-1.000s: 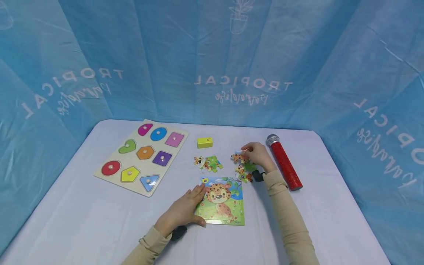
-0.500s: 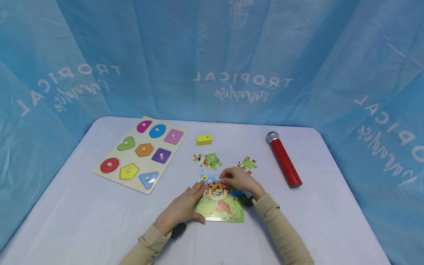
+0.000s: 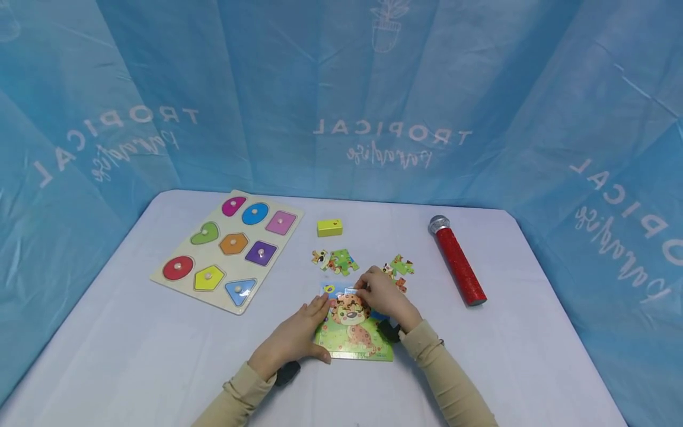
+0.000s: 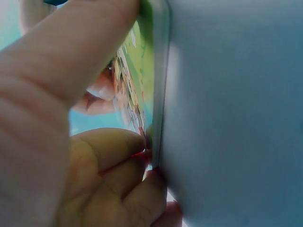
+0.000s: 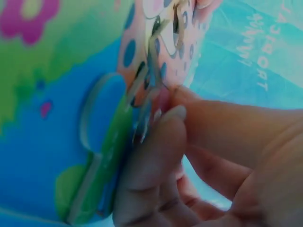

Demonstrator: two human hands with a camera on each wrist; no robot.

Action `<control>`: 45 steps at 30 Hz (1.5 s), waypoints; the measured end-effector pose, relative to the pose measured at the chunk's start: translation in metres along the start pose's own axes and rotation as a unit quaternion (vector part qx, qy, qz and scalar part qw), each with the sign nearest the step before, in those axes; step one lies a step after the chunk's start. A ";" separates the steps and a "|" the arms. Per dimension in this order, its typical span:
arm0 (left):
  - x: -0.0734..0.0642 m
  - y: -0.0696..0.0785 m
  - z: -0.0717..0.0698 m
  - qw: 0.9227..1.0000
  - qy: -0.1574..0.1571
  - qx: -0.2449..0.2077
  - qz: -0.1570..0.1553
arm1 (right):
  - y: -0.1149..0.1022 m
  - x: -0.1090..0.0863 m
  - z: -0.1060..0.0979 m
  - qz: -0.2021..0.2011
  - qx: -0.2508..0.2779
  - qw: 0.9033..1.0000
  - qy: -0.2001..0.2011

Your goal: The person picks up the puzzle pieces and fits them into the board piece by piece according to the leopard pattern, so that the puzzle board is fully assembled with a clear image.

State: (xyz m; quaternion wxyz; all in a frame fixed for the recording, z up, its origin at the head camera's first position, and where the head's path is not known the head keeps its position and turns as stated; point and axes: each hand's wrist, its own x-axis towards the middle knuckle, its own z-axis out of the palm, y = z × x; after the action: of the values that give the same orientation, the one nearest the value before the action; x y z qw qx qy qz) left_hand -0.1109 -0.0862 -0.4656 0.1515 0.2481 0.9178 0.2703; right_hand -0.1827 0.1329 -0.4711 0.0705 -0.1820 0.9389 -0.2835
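The puzzle board [image 3: 341, 344], printed with a spotted leopard cub in a green and blue scene, lies flat on the table. My left hand [image 3: 293, 338] rests along its left side, fingers extended over the edge and thumb on the front left corner. My right hand [image 3: 386, 296] is over the board's upper part, pinching a spotted puzzle piece [image 3: 349, 292] between thumb and fingers. In the right wrist view, a blue-and-green puzzle piece [image 5: 106, 113] sits raised beside the fingertips. The held piece is partly hidden by the fingers.
Loose puzzle pieces lie behind the board, one group [image 3: 340, 261] left and another [image 3: 401, 265] right. A yellow block [image 3: 329, 228] is farther back. The shape board [image 3: 213, 252] with knobbed pieces lies left, and a red microphone [image 3: 459, 261] right. A blue curtain [image 3: 341, 89] surrounds the table.
My right hand has come from the right-hand group of pieces to the board's upper part with a spotted piece, then shifted slightly toward me. The left hand has stayed on the board.
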 end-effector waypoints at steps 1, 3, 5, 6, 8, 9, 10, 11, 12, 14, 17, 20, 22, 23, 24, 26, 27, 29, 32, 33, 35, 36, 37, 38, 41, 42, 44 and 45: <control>0.000 0.000 0.000 1.000 0.000 0.000 0.001 | 0.001 0.000 0.000 0.007 0.014 1.000 0.003; 0.000 -0.001 0.001 1.000 0.000 0.000 0.000 | 0.003 0.001 0.000 0.017 0.044 0.999 0.004; 0.001 -0.001 0.001 1.000 0.000 0.000 -0.002 | 0.005 0.002 0.000 0.021 0.070 0.997 0.002; 0.001 -0.001 0.001 1.000 0.001 0.000 -0.002 | 0.006 0.002 -0.001 0.022 0.080 0.997 -0.001; 0.001 -0.001 0.001 1.000 0.001 0.002 -0.002 | 0.007 0.002 -0.001 0.025 0.094 0.995 -0.012; 0.001 -0.001 0.001 1.000 0.002 0.002 -0.001 | 0.007 0.003 -0.001 0.029 0.101 0.994 -0.016; 0.001 -0.001 0.001 1.000 0.001 0.002 0.000 | 0.007 0.003 -0.002 0.035 0.106 0.994 -0.020; 0.001 -0.001 0.001 1.000 0.001 0.002 0.001 | 0.007 0.003 -0.002 0.042 0.106 0.993 -0.024; 0.000 -0.001 0.001 1.000 0.001 0.001 0.002 | 0.006 0.003 -0.002 0.047 0.106 0.993 -0.026; 0.000 -0.001 0.001 1.000 0.001 0.001 0.004 | 0.005 0.004 -0.002 0.058 0.104 0.993 -0.028; -0.001 -0.002 0.000 1.000 0.003 -0.001 0.004 | 0.003 0.006 -0.001 0.067 0.099 0.993 -0.026; -0.002 -0.002 0.000 1.000 0.004 0.002 0.007 | 0.001 0.007 -0.001 0.079 0.094 0.992 -0.023; -0.002 -0.003 0.000 1.000 0.003 0.004 0.009 | 0.000 0.007 -0.002 0.086 0.091 0.992 -0.023; -0.002 -0.003 0.000 1.000 0.003 0.005 0.010 | 0.000 0.007 -0.003 0.088 0.091 0.992 -0.023; -0.002 -0.003 0.000 1.000 0.003 0.007 0.011 | 0.000 0.007 -0.003 0.092 0.092 0.991 -0.024; -0.002 -0.002 0.000 1.000 0.002 0.007 0.011 | 0.001 0.007 -0.004 0.091 0.087 0.992 -0.024; -0.002 -0.003 0.001 1.000 0.001 0.008 0.012 | 0.001 0.006 -0.004 0.089 0.085 0.992 -0.023; -0.002 -0.003 0.000 1.000 -0.001 0.008 0.012 | 0.001 0.006 -0.003 0.085 0.084 0.993 -0.021; -0.001 -0.004 0.000 1.000 -0.005 0.006 0.009 | 0.003 0.006 -0.001 0.079 0.084 0.993 -0.018; -0.001 -0.004 0.000 1.000 -0.006 0.004 0.009 | 0.003 0.006 -0.001 0.077 0.086 0.993 -0.017; 0.000 -0.004 0.000 1.000 -0.007 0.002 0.008 | 0.004 0.006 0.000 0.077 0.087 0.993 -0.016; 0.000 -0.004 0.000 1.000 -0.007 0.001 0.009 | 0.005 0.006 -0.001 0.081 0.088 0.993 -0.016; 0.000 -0.004 0.000 1.000 -0.007 0.000 0.011 | 0.005 0.006 -0.001 0.082 0.088 0.993 -0.016; 0.001 -0.004 0.000 1.000 -0.007 -0.002 0.013 | 0.006 0.006 -0.002 0.082 0.086 0.993 -0.016; 0.002 -0.004 0.000 1.000 -0.007 -0.004 0.015 | 0.008 0.008 -0.005 0.074 0.092 0.993 -0.028; 0.002 -0.004 0.001 1.000 -0.005 -0.006 0.014 | 0.008 0.009 -0.007 0.068 0.094 0.993 -0.034; 0.002 -0.004 0.001 1.000 -0.004 -0.008 0.011 | 0.008 0.014 -0.012 0.054 0.100 0.993 -0.043; 0.003 -0.005 0.002 1.000 -0.005 -0.007 0.010 | 0.008 0.017 -0.015 0.050 0.103 0.992 -0.047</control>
State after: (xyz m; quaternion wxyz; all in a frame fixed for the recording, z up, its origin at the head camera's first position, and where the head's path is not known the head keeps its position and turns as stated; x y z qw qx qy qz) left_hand -0.1142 -0.0877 -0.4701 0.1548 0.2575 0.9125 0.2775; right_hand -0.2048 0.1402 -0.4642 0.1472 -0.1401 0.9082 -0.3658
